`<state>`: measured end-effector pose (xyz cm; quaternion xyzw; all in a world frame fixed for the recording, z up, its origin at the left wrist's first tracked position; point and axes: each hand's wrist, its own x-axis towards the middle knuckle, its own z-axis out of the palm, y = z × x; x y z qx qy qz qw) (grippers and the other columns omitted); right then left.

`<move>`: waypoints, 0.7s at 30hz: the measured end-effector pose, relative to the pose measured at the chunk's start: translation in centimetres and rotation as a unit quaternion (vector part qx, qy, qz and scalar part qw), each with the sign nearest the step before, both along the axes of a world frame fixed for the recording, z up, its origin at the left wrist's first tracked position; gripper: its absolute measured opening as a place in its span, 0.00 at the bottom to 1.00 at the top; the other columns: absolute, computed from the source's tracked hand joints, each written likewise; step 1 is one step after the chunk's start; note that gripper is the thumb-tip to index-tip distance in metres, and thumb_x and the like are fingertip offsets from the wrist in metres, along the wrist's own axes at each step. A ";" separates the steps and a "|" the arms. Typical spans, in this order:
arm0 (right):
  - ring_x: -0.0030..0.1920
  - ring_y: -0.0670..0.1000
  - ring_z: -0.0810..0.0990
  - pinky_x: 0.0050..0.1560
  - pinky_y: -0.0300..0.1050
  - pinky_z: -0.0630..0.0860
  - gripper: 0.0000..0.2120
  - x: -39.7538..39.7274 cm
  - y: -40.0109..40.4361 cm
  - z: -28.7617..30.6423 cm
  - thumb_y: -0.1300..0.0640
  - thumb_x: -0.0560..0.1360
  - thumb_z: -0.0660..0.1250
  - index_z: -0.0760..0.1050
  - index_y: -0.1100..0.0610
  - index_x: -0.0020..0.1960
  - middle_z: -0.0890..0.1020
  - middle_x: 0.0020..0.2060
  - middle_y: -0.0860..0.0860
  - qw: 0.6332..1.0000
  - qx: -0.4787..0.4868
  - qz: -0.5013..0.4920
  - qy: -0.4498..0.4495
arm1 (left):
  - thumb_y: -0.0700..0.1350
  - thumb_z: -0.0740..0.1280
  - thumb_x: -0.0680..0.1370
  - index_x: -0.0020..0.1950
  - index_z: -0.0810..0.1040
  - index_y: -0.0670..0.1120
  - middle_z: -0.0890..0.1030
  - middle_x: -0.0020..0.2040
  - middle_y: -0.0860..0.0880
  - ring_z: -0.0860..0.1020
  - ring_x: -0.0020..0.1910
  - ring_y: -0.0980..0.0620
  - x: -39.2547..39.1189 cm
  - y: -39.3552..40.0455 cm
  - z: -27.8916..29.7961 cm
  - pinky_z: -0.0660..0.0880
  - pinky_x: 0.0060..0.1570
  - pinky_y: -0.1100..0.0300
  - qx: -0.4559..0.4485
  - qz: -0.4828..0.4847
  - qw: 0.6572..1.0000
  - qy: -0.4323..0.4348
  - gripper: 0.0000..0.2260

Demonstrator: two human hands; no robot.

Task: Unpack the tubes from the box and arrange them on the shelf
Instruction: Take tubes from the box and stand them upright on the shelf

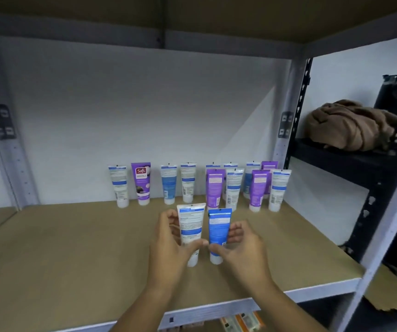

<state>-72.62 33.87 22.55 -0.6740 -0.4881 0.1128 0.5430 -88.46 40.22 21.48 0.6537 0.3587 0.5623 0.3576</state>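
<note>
My left hand (pixel 168 245) grips a white tube with a blue band (pixel 190 224), cap down, over the brown shelf board (pixel 73 248). Beside it my right hand (pixel 243 245) grips a blue tube (pixel 218 226), also cap down. The two tubes are upright and side by side, near the middle of the shelf. Behind them, along the back wall, several white, blue and purple tubes (pixel 233 188) stand on their caps, one of them a purple Safi tube (pixel 142 183). The box is not in view.
The shelf's white front rail (pixel 312 292) runs below my forearms. A grey upright (pixel 384 236) bounds the shelf on the right. Beyond it a black rack (pixel 350 159) carries a brown bundled cloth (pixel 350 125). Orange-labelled packs (pixel 240 322) show on the level below.
</note>
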 end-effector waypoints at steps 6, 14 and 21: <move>0.39 0.37 0.80 0.38 0.28 0.75 0.25 0.1 0.0 -1.1 0.58 0.57 0.84 0.74 0.46 0.46 0.83 0.39 0.40 0.999 -0.022 0.025 -0.036 | 0.38 0.84 0.60 0.55 0.73 0.62 0.83 0.49 0.61 0.82 0.49 0.58 0.0 0.1 -2.6 0.81 0.46 0.58 -0.035 0.011 0.999 0.025 0.33; 0.40 0.36 0.80 0.38 0.27 0.75 0.24 -3.6 3.1 -1.1 0.58 0.59 0.83 0.75 0.46 0.48 0.83 0.39 0.38 0.997 -0.014 0.073 -0.037 | 0.40 0.82 0.63 0.61 0.73 0.59 0.82 0.53 0.61 0.81 0.51 0.63 -3.7 1.5 -2.5 0.79 0.49 0.63 -0.009 0.080 0.996 0.044 0.32; 0.39 0.38 0.81 0.40 0.33 0.78 0.21 -10.5 9.8 -2.1 0.59 0.62 0.82 0.75 0.47 0.47 0.83 0.39 0.40 0.991 -0.013 0.127 -0.044 | 0.36 0.79 0.66 0.62 0.73 0.59 0.81 0.54 0.61 0.81 0.52 0.61 -10.6 5.4 -2.3 0.80 0.53 0.55 -0.009 0.135 0.990 0.043 0.31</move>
